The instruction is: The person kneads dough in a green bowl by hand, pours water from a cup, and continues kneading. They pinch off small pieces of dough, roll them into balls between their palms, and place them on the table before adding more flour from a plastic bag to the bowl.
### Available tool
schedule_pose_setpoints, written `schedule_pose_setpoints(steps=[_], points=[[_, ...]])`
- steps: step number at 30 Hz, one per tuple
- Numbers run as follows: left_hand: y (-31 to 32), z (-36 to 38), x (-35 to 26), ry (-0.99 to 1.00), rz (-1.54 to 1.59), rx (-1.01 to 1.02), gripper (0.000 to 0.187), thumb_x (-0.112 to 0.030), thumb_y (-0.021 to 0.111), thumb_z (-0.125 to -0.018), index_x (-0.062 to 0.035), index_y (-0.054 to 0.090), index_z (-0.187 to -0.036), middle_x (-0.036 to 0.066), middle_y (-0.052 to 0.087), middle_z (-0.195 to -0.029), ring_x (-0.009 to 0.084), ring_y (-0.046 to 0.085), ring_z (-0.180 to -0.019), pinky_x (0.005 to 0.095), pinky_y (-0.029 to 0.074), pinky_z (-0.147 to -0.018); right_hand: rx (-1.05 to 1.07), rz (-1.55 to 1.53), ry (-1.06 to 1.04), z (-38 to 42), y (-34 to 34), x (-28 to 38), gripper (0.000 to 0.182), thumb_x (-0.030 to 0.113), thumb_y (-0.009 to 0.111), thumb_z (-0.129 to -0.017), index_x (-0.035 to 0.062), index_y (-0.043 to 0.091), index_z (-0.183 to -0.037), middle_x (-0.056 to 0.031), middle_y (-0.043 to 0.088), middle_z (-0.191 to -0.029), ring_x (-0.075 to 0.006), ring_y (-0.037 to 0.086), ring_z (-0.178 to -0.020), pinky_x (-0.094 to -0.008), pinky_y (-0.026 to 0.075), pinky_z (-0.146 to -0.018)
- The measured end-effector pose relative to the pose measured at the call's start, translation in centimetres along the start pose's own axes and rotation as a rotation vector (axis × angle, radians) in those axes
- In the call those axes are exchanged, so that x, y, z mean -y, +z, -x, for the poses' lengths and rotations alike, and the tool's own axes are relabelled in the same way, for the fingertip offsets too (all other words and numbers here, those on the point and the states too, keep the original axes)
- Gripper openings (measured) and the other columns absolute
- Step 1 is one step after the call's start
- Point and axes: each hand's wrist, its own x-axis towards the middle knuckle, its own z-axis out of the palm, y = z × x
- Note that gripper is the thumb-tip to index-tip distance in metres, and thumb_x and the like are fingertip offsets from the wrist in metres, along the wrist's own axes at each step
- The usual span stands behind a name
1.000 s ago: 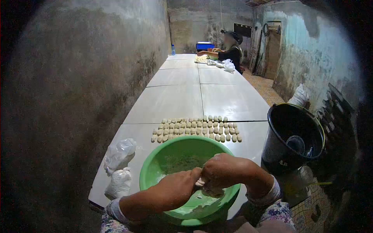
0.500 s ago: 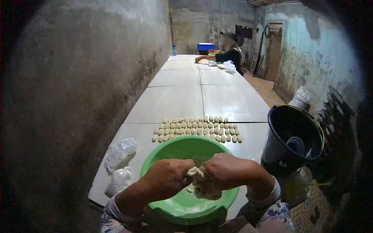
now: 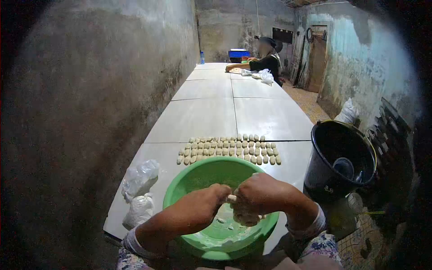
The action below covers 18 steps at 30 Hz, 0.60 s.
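While the right hand (image 3: 258, 193), the nearer one, curls tight around a dough lump (image 3: 245, 218), a short dough stub (image 3: 231, 198) lies sideways between its fingers and those of the left hand (image 3: 202, 204), which look pinched on the stub's end. Below the fingers is a green plastic basin (image 3: 180, 183); to their right, a black bucket (image 3: 320, 166) lettered "3.B"; beyond them, rows of dough pieces (image 3: 225, 145) on the counter (image 3: 193, 117).
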Motion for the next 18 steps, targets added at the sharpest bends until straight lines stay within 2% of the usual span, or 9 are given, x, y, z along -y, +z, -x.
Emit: schedule_pose_setpoints(steps=[3, 4, 5, 8, 11, 13, 15, 16, 18], points=[[0.8, -0.1, 0.7, 0.015, -0.009, 0.013, 0.034, -0.017, 0.054, -0.091, -0.0045, 0.045, -0.121, 0.023, 0.058, -0.112, 0.0400, 0.058, -0.102, 0.0440, 0.047, -0.086, 0.002, -0.023, 0.046, -0.1, -0.4, 0.1, 0.017, 0.026, 0.064, -0.064, 0.0094, 0.066, -0.064, -0.0101, 0.062, -0.060, -0.0311, 0.063, -0.057, -0.0411, 0.049, -0.051], [0.9, -0.3, 0.6, 0.017, -0.010, 0.009, 0.034, -0.018, 0.054, -0.091, -0.0035, 0.046, -0.120, 0.022, 0.059, -0.110, 0.0394, 0.058, -0.102, 0.0445, 0.047, -0.086, 0.238, 0.145, 0.090, -0.1, -1.9, 1.4, 0.017, 0.026, 0.065, -0.064, 0.0090, 0.067, -0.066, -0.0108, 0.062, -0.060, -0.0313, 0.063, -0.057, -0.0422, 0.049, -0.051], [0.9, -0.6, 0.5, 0.017, -0.007, 0.010, 0.034, -0.018, 0.054, -0.091, -0.0035, 0.046, -0.120, 0.022, 0.059, -0.110, 0.0394, 0.058, -0.102, 0.0445, 0.047, -0.086, 0.240, 0.144, 0.091, -0.1, -1.5, 1.2, 0.017, 0.026, 0.065, -0.064, 0.0090, 0.067, -0.066, -0.0108, 0.062, -0.060, -0.0313, 0.063, -0.057, -0.0422, 0.049, -0.051], [0.8, -1.1, 0.5, -0.022, -0.012, 0.050, 0.030, -0.015, 0.055, -0.089, -0.0042, 0.049, -0.117, 0.021, 0.060, -0.108, 0.0378, 0.059, -0.102, 0.0447, 0.047, -0.085, 0.105, 0.088, -0.001, 0.0, -0.4, 0.5, 0.017, 0.026, 0.064, -0.065, 0.0095, 0.067, -0.070, -0.0113, 0.062, -0.061, -0.0313, 0.064, -0.058, -0.0421, 0.049, -0.051], [0.3, -0.7, 0.8, 0.180, -0.128, -0.045, 0.011, -0.014, 0.048, -0.090, -0.0051, 0.050, -0.096, 0.021, 0.060, -0.087, 0.0409, 0.060, -0.083, 0.0487, 0.046, -0.068, 0.086, -0.013, -0.039, 0.3, -0.4, 0.5, 0.018, 0.026, 0.064, -0.065, 0.0098, 0.067, -0.071, -0.0109, 0.062, -0.061, -0.0316, 0.063, -0.058, -0.0411, 0.049, -0.051], [-0.1, -0.4, 1.0, 0.233, -0.117, -0.108, 0.010, -0.015, 0.050, -0.090, -0.0056, 0.051, -0.094, 0.019, 0.059, -0.080, 0.0410, 0.060, -0.077, 0.0485, 0.046, -0.064, -0.013, -0.161, -0.099, 0.7, -0.5, 0.7, 0.025, 0.031, 0.059, -0.082, 0.0069, 0.064, -0.074, -0.0119, 0.059, -0.059, -0.0298, 0.061, -0.056, -0.0400, 0.046, -0.053], [-1.0, 0.0, 0.6, 0.187, -0.136, -0.123, 0.014, -0.019, 0.056, -0.089, -0.0074, 0.056, -0.096, 0.016, 0.062, -0.083, 0.0365, 0.062, -0.079, 0.0416, 0.050, -0.067, 0.001, -0.167, -0.055, 0.7, -0.9, 1.2, 0.026, 0.032, 0.059, -0.083, 0.0070, 0.064, -0.076, -0.0126, 0.059, -0.061, -0.0305, 0.061, -0.058, -0.0404, 0.046, -0.054], [-1.2, 0.2, 0.6, 0.177, -0.126, -0.153, 0.021, -0.029, 0.053, -0.093, -0.0080, 0.057, -0.094, 0.015, 0.061, -0.081, 0.0361, 0.062, -0.077, 0.0407, 0.050, -0.065, 0.013, -0.172, -0.012, 0.7, -1.0, 1.4, 0.027, 0.033, 0.058, -0.084, 0.0070, 0.064, -0.079, -0.0133, 0.060, -0.063, -0.0312, 0.061, -0.059, -0.0409, 0.046, -0.055], [-1.5, 0.3, 0.3, 0.180, -0.130, -0.163, 0.017, -0.023, 0.054, -0.091, -0.0067, 0.053, -0.093, 0.016, 0.059, -0.078, 0.0366, 0.061, -0.074, 0.0429, 0.048, -0.063, 0.007, -0.165, -0.048, 0.7, -0.5, 0.9, 0.027, 0.033, 0.059, -0.083, 0.0068, 0.063, -0.080, -0.0137, 0.060, -0.065, -0.0315, 0.061, -0.060, -0.0409, 0.046, -0.056]])
